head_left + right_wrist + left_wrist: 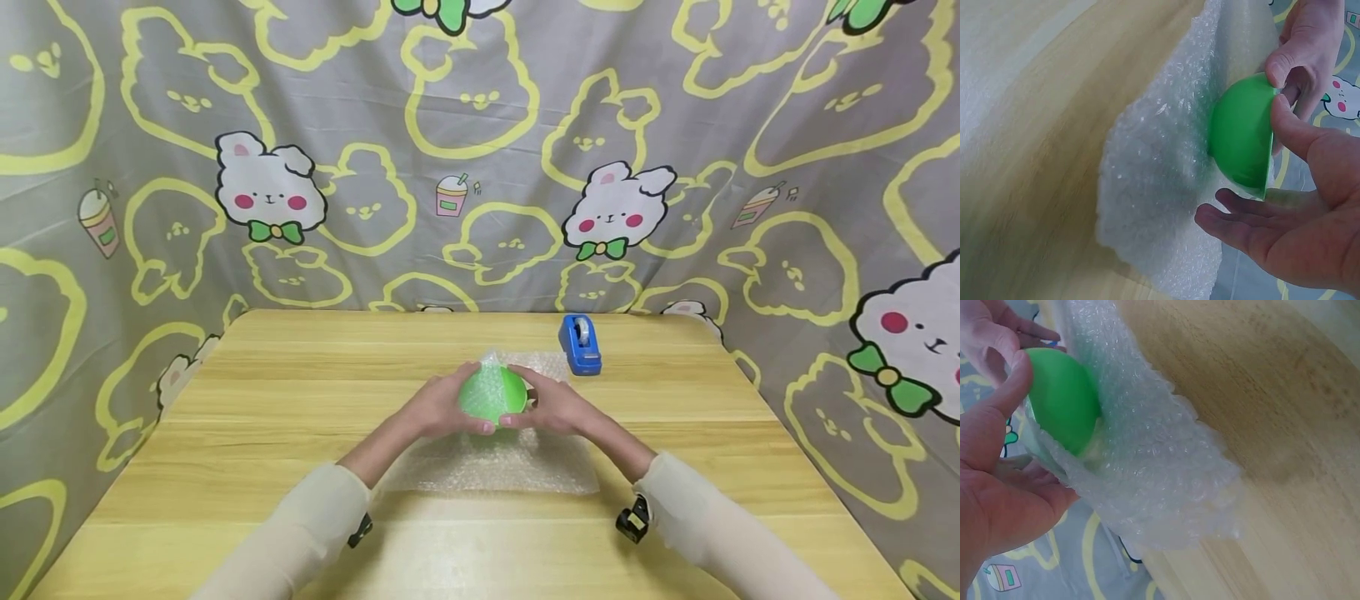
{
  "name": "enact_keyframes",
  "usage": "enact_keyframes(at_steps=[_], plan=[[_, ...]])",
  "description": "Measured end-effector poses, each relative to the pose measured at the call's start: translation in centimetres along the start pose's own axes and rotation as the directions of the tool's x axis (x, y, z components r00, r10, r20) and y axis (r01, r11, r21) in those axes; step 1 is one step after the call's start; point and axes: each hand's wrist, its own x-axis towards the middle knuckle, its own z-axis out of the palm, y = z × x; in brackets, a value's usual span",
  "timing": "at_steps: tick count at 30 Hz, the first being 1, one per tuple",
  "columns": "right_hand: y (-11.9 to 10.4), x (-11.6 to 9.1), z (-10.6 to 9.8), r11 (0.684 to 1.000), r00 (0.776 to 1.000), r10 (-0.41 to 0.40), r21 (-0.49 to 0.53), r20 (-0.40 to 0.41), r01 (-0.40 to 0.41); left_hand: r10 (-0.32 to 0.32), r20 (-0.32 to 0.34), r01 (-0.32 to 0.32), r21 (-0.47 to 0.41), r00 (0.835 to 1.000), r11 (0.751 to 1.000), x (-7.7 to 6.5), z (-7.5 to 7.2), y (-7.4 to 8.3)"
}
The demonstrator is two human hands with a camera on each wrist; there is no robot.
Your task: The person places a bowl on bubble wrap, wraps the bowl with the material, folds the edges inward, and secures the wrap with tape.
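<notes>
A green bowl (515, 390) sits on a sheet of bubble wrap (487, 473), with a flap of the wrap folded over the left part of its mouth. My left hand (442, 407) grips the bowl's left side with the wrap, its thumb at the near rim. On the other side, my right hand (561, 407) holds the bowl, thumb on the near rim beside the left thumb. In the right wrist view, the fingers of my right hand (1297, 219) spread around the bowl's side (1241, 134). The bowl's inside is mostly hidden.
A blue tape dispenser (581, 346) with a roll of clear tape stands behind the wrap to the right. Everything lies on a wooden table (285, 383). A patterned grey curtain (360, 108) hangs behind and along both sides.
</notes>
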Motion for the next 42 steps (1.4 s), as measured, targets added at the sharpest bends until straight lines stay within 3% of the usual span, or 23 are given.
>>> enact_keyframes(at_steps=[5, 7, 11, 15, 19, 21, 27, 30, 36, 42], plan=[[-0.1, -0.2, -0.7, 0.999, 0.999, 0.018, 0.027, 0.042, -0.019, -0.007, -0.002, 0.007, -0.005, 1.0, 1.0, 0.1, 0.1, 0.0], [-0.1, -0.2, -0.9, 1.0, 1.0, 0.021, 0.016, 0.013, -0.021, -0.008, -0.004, 0.008, -0.004, 1.0, 1.0, 0.1, 0.1, 0.0], [0.6, 0.5, -1.3, 0.999, 0.989, 0.033, -0.012, -0.143, -0.035, -0.013, -0.008, 0.013, -0.006, 1.0, 1.0, 0.1, 0.0, 0.0], [1.5, 1.4, -1.7, 0.997, 0.947, 0.034, -0.058, -0.32, -0.056, -0.02, -0.012, 0.02, -0.015, 1.0, 1.0, 0.0, -0.1, 0.0], [2.6, 2.0, -2.1, 0.989, 0.91, 0.049, -0.105, -0.412, -0.1, -0.022, -0.01, 0.022, -0.017, 1.0, 1.0, 0.1, 0.0, -0.1], [3.1, 2.3, -2.2, 0.981, 0.906, 0.073, -0.135, -0.417, -0.142, -0.023, -0.01, 0.022, -0.015, 1.0, 1.0, 0.1, 0.0, -0.1], [3.9, 2.7, -1.9, 0.934, 0.935, 0.123, -0.278, -0.334, -0.222, -0.025, -0.008, 0.025, -0.012, 1.0, 1.0, 0.1, -0.1, 0.0], [3.8, 2.6, -1.7, 0.922, 0.939, 0.141, -0.303, -0.313, -0.239, -0.021, -0.008, 0.02, -0.01, 1.0, 1.0, 0.1, -0.1, 0.1], [4.1, 3.1, -1.8, 0.938, 0.938, 0.176, -0.237, -0.298, -0.252, -0.019, -0.006, 0.019, -0.009, 1.0, 1.0, 0.0, -0.1, 0.0], [4.7, 3.3, -2.1, 0.96, 0.925, 0.184, -0.139, -0.333, -0.241, -0.021, -0.004, 0.021, -0.014, 1.0, 1.0, 0.0, -0.1, 0.0]])
